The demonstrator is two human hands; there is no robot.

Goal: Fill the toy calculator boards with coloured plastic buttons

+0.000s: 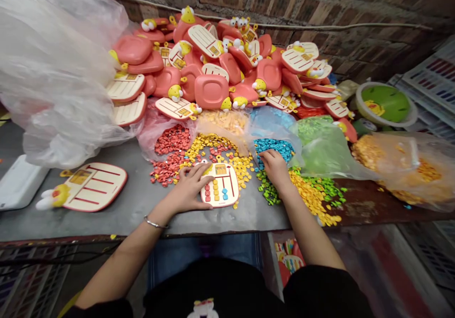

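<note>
Left hand: this hand (194,185) holds the left side of a cream, red-rimmed plastic board (228,184), its grip spread between thumb and fingers, probably to steady it.
Board: flat on the dark grey table (259,216) before the person, bearing small red, yellow and blue pieces in rows.
Right hand: this hand (275,166) reaches small, glossy blue pieces (272,144); whether its grip has closed on one, I cannot tell.
Heaps: red pieces (170,166) and yellow pieces (244,170) lie near, apparently for easy reach.
</note>
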